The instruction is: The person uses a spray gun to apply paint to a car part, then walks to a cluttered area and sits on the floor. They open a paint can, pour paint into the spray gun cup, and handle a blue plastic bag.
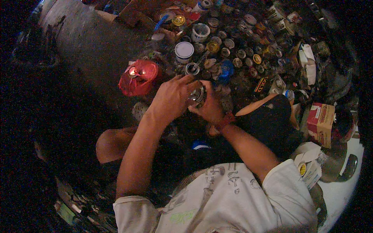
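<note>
In front of me, my left hand curls over a small metal can, its fingertips at the top and near side. My right hand wraps round the same can from the right; some fingers of both hands are hidden. Just beyond my fingers stands an open small can with a stick-like tool across its mouth. A red plastic container with metal pieces on top lies left of my left hand, and a blue crumpled item is beyond my right.
Many cans and tubs, including a white-lidded tub, crowd the floor ahead and to the right. A cardboard box and white papers lie at the right. My bent legs frame my hands. Dark bare floor stretches at the upper left.
</note>
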Motion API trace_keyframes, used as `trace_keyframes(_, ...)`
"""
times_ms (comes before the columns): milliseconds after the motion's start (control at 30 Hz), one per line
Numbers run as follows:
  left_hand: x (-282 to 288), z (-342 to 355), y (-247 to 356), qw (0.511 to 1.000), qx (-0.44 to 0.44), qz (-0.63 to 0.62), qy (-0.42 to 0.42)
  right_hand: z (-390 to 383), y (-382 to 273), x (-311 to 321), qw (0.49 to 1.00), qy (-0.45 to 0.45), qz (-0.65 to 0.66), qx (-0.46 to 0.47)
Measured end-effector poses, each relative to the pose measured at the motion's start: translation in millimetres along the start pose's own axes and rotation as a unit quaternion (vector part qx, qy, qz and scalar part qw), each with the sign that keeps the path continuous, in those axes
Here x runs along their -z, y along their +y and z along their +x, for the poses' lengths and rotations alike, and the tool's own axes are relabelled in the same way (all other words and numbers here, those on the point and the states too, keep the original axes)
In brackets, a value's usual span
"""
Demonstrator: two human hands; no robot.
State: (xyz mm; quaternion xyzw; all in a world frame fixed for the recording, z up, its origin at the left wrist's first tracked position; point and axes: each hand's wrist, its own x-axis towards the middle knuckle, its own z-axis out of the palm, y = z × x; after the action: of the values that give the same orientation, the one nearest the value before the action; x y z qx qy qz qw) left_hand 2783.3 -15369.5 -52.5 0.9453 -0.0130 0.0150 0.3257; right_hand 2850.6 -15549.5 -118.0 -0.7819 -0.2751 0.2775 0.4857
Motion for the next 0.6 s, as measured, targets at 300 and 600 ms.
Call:
trace_keyframes(300, 1.2, 27.4, -32.8, 0.947, 0.04, -0.266, 0.177, 23.4, 24.0, 3.3, 0.988, 0.103, -0.057, 0.098)
trace_keyframes(600, 38.6, 43.5, -25.5, 0.855, 0.091, -0.432, 0.271, 75.3, 60.5, 40.8, 0.945, 0.108, -0.255, 0.176)
